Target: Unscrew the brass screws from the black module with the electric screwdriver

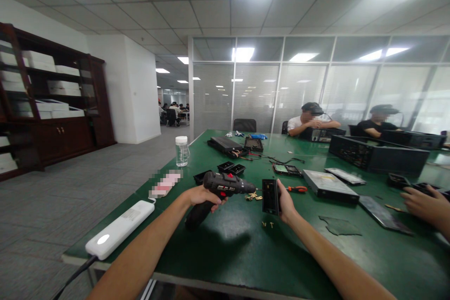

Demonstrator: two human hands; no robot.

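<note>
My left hand (207, 197) is wrapped round the grip of a black and red cordless drill (225, 183), its chuck pointing right. In my right hand (286, 201) is a black rectangular plastic case (270, 197), held upright with its open side toward the drill. The thin bit reaches the case's left edge; whether it touches a screw I cannot tell. Below the case, a few small screws (267, 225) lie on the green table (218, 253). Small brass-coloured pieces (253, 196) lie beneath the drill's chuck. Behind my right hand lies an orange-handled screwdriver (297, 189).
Black trays (231, 168) and a clear bottle (182, 151) stand behind the drill. A white power strip (120, 229) lies left. To the right are a metal drive (330, 186), a flat plate (385, 214) and another person's hand (427, 206). Two people sit behind computer cases (378, 155).
</note>
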